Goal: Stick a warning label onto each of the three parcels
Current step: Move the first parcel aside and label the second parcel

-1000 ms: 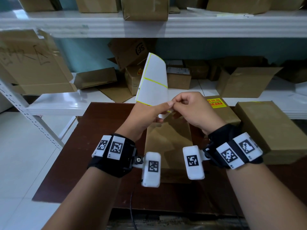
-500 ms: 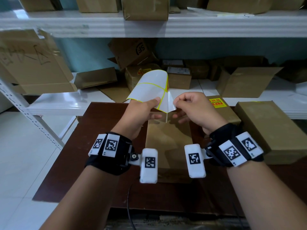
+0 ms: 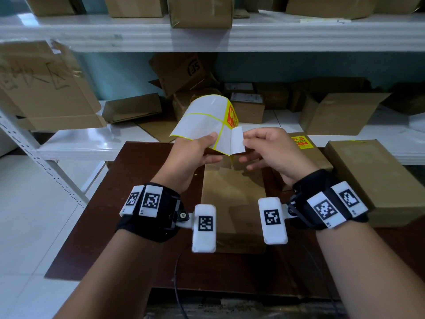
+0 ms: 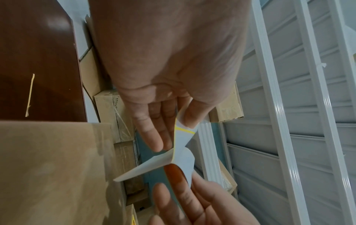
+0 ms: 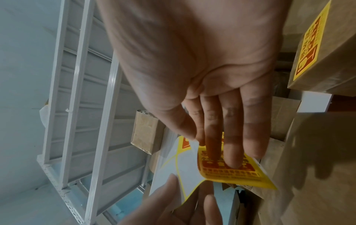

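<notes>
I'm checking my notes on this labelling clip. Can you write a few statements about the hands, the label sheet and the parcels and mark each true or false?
1. The left hand holds the label sheet. True.
2. The right hand rests flat on a parcel. False: it pinches a label half peeled from the sheet.
3. The middle parcel already bears a yellow label. False: its visible top is bare.
4. A labelled parcel lies behind the right hand. True.
</notes>
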The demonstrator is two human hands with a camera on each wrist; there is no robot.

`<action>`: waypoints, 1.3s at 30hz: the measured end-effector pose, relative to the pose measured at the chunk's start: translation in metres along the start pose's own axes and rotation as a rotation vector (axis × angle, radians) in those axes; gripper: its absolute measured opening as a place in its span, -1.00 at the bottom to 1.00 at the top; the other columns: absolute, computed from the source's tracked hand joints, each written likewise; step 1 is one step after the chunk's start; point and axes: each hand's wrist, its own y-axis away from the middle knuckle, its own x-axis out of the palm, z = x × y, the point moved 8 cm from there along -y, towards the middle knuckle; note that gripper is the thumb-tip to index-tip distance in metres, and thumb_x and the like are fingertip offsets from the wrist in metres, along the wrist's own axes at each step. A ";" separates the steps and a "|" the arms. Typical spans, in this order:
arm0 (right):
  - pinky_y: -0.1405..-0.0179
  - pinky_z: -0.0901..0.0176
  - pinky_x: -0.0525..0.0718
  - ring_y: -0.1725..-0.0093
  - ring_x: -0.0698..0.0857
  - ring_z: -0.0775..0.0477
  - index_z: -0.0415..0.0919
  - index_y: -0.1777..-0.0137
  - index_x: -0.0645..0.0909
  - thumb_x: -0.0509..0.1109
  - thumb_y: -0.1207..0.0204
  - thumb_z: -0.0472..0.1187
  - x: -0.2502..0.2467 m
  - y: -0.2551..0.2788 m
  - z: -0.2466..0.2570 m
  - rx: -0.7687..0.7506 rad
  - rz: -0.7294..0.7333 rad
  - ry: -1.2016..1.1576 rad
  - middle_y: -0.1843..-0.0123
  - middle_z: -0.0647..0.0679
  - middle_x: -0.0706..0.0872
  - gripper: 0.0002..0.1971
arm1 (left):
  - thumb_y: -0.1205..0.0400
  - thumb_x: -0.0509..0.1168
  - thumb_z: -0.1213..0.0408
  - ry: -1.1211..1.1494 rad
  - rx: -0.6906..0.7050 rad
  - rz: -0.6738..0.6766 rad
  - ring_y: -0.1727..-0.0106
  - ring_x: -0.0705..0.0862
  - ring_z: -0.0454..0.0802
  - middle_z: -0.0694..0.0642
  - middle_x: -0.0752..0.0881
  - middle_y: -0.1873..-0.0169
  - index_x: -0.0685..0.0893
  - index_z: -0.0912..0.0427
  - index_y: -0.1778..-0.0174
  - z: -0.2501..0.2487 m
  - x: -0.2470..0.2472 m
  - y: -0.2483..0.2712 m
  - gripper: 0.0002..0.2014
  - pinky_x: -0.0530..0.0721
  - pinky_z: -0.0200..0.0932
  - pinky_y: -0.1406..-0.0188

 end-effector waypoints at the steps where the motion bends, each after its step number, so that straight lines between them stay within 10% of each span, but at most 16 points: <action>1: 0.24 0.01 0.83 0.20 0.85 -0.08 -0.09 -0.01 0.73 0.31 -0.70 -0.32 0.002 0.000 0.000 -0.001 0.019 0.001 0.06 -0.11 0.83 -0.82 | -0.69 0.34 0.38 -0.014 0.005 0.000 -0.26 0.74 0.22 0.26 0.72 -0.27 0.62 0.19 -0.25 0.000 0.000 0.000 -0.78 0.78 -0.03 0.11; 20: 0.18 -0.08 0.84 0.09 0.85 -0.17 -0.26 -0.23 0.71 0.35 -0.72 -0.12 0.012 0.001 -0.008 0.091 0.123 -0.197 -0.11 -0.25 0.83 -0.75 | -0.69 0.33 0.39 -0.140 0.061 0.022 0.04 0.76 0.03 0.05 0.77 0.04 0.67 0.06 0.04 -0.007 0.006 0.006 -0.88 0.78 0.15 -0.06; 28: 0.21 -0.05 0.85 0.18 0.85 -0.10 -0.19 -0.07 0.72 0.44 -0.65 -0.15 0.009 -0.002 -0.014 0.091 0.088 -0.127 0.02 -0.16 0.83 -0.87 | -0.69 0.34 0.38 -0.199 0.073 0.063 0.25 0.76 -0.12 -0.04 0.79 0.15 0.66 0.08 -0.09 -0.005 0.012 0.006 -0.87 0.77 -0.11 0.23; 39: 0.25 -0.04 0.84 0.19 0.80 -0.08 -0.23 0.00 0.71 0.39 -0.68 -0.25 0.005 -0.002 -0.010 0.085 0.056 -0.188 0.11 -0.15 0.79 -0.91 | -0.75 0.26 0.27 -0.047 -0.022 0.012 -0.24 0.74 0.27 0.26 0.75 -0.21 0.61 0.18 -0.23 -0.001 0.005 0.004 -0.83 0.81 0.09 0.03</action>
